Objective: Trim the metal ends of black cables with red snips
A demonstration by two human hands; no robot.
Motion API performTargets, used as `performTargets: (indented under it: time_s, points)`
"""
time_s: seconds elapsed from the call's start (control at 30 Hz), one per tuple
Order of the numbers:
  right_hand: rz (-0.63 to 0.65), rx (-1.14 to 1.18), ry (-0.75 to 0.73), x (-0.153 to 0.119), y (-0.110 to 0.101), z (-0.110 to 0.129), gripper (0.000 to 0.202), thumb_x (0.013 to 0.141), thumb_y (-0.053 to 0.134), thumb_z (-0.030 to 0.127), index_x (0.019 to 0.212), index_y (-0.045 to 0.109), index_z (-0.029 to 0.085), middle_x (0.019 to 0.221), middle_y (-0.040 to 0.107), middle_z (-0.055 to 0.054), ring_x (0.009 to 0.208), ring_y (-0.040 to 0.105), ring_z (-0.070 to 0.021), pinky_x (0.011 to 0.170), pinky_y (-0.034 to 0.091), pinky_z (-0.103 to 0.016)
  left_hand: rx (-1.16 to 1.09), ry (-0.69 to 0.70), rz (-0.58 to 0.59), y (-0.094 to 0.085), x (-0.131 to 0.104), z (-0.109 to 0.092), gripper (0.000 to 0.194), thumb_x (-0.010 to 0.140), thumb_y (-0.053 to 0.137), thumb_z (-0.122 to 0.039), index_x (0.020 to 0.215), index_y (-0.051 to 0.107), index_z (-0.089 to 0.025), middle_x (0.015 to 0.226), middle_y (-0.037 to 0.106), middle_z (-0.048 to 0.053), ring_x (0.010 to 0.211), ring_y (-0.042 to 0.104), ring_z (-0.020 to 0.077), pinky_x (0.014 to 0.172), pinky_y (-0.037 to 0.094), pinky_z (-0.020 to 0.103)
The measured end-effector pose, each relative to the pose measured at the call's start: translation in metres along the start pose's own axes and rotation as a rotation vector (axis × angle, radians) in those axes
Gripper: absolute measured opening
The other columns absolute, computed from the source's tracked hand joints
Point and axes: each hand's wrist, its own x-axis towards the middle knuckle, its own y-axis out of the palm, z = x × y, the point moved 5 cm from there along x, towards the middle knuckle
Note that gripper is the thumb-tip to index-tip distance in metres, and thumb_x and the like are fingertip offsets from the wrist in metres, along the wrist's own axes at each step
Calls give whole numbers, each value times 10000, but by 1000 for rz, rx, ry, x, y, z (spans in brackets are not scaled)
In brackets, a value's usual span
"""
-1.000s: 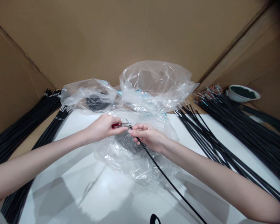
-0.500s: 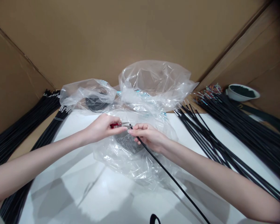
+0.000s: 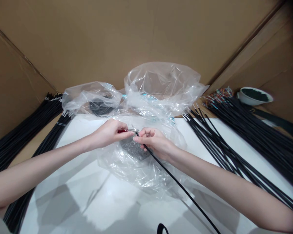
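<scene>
My left hand (image 3: 111, 131) is closed around small red-handled snips (image 3: 122, 131), whose metal blades meet the tip of a black cable. Pinched between thumb and fingers of my right hand (image 3: 152, 140) is that black cable (image 3: 172, 175), just below its end. From there it runs down and right, out of the bottom edge. A thin pale strand stands up at the cable tip. Below both hands lies a clear plastic bag (image 3: 141, 175) with small grey pieces (image 3: 134, 148) in it, too fine to make out.
Bundles of black cables lie at left (image 3: 48, 138) and right (image 3: 254, 133); some right-hand ends show coloured wires. A white bowl (image 3: 251, 101) of dark bits stands back right. More clear bags (image 3: 161, 81) sit against the cardboard wall (image 3: 136, 32).
The snips' blades, apart half a second ago, have closed together at the cable tip. My right hand and the cable have barely moved.
</scene>
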Motion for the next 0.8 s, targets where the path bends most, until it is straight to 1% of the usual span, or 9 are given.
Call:
performTargets:
  time_s: [0.07, 0.13, 0.2, 0.27, 0.43, 0.6, 0.7, 0.8]
  points:
    - [28, 30, 11, 0, 0, 1, 297, 557, 799, 301, 641, 557, 152, 530, 542, 44, 454, 480, -55, 441, 343, -192, -38, -13, 2, 0, 0, 2, 430, 831, 468, -457, 547, 424, -137, 495, 321, -50, 478, 253, 59, 449, 172, 201]
    - [87, 73, 51, 0, 0, 1, 251, 604, 772, 309, 704, 624, 133, 610, 579, 17, 512, 512, -51, 474, 378, -177, -65, -24, 7, 1, -1, 5, 432, 836, 462, -464, 556, 434, -137, 491, 315, -51, 472, 255, 58, 444, 167, 199]
    - [138, 98, 99, 0, 0, 1, 233, 626, 759, 287, 757, 666, 118, 677, 600, -3, 561, 535, -50, 505, 402, -163, -83, -31, 12, 2, -1, 8, 438, 835, 463, -473, 557, 440, -136, 488, 300, -54, 466, 249, 56, 437, 163, 196]
    - [154, 90, 123, 1, -1, 1, 213, 629, 757, 252, 767, 681, 109, 682, 597, -5, 571, 537, -47, 514, 408, -155, -102, -41, 22, 4, -2, 9, 437, 837, 463, -472, 558, 446, -135, 477, 296, -58, 454, 246, 53, 429, 162, 193]
    - [160, 90, 121, 3, 2, 0, 197, 610, 764, 241, 731, 691, 104, 642, 581, 2, 549, 520, -45, 486, 391, -151, -147, -75, 55, 6, -2, 11, 428, 843, 455, -460, 564, 461, -136, 433, 347, -59, 406, 281, 47, 408, 183, 184]
    - [128, 83, 132, 2, 4, 1, 222, 579, 783, 248, 718, 687, 104, 627, 585, 4, 543, 526, -50, 489, 400, -155, -126, -68, 37, 4, -3, 10, 445, 852, 439, -459, 545, 445, -137, 430, 383, -50, 408, 308, 51, 418, 205, 183]
    - [107, 82, 122, 2, 2, 3, 221, 580, 785, 250, 710, 677, 108, 624, 585, 8, 543, 535, -51, 493, 401, -161, -72, -31, 2, -2, -3, 8, 441, 850, 447, -460, 551, 452, -137, 452, 383, -47, 430, 304, 56, 433, 199, 190]
    - [106, 87, 107, 2, 1, 3, 223, 581, 788, 258, 697, 663, 115, 618, 584, 14, 532, 533, -51, 486, 395, -167, 17, 54, -49, -7, -3, 5, 414, 842, 469, -461, 590, 483, -133, 501, 372, -46, 470, 301, 61, 454, 197, 195]
